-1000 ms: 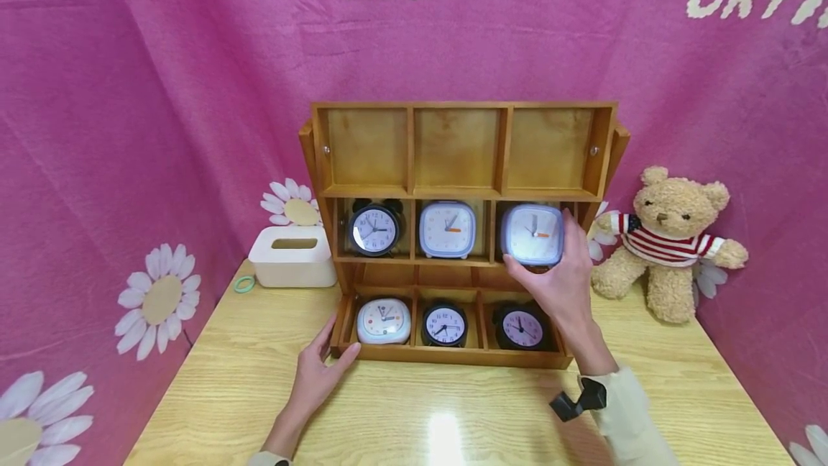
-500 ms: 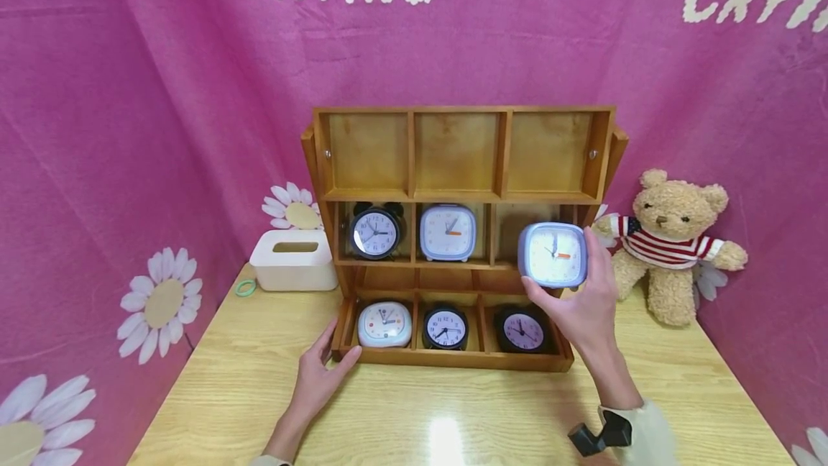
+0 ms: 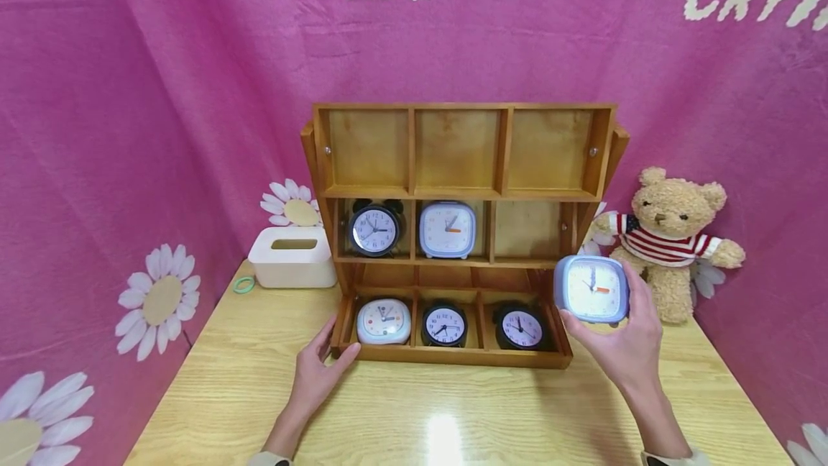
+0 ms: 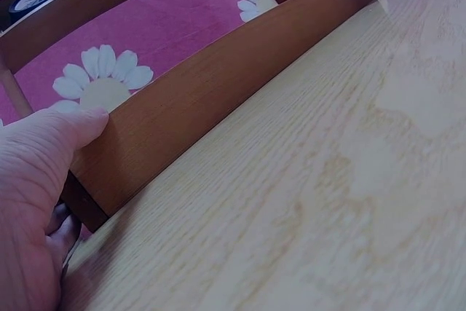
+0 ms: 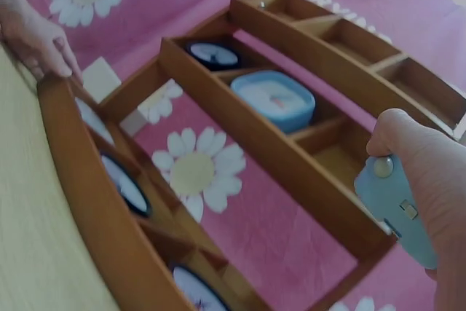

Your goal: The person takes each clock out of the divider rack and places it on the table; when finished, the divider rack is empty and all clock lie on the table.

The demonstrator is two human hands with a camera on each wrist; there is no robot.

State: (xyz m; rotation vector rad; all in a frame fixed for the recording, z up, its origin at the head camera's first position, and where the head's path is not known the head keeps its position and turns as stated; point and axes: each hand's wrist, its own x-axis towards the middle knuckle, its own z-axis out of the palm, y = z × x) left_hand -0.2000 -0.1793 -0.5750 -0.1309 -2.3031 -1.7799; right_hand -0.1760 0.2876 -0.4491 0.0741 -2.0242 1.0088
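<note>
your right hand (image 3: 624,351) grips a blue clock (image 3: 591,289) between thumb and fingers, holding it above the table (image 3: 388,412) near the right end of the wooden shelf (image 3: 453,357), its white face toward you and its orange hand pointing right. your left hand (image 3: 317,374) grips the shelf's lower left corner, thumb on the front board and fingers round the side.

in the shelf's middle row, a black twin-bell clock (image 3: 374,231) sits in the left compartment and a second blue clock (image 3: 448,231) in the centre one. in the bottom row, from left to right, you have a pale blue oval clock (image 3: 383,321), a round black clock (image 3: 444,326) and another black clock (image 3: 520,329) with a pinkish face.

to the left of the shelf stand a white box (image 3: 294,268) with a slot on top and, just beside it, a green ring (image 3: 244,285). a teddy bear (image 3: 673,225) in a striped top sits to the right, against the pink cloth (image 3: 259,56).
</note>
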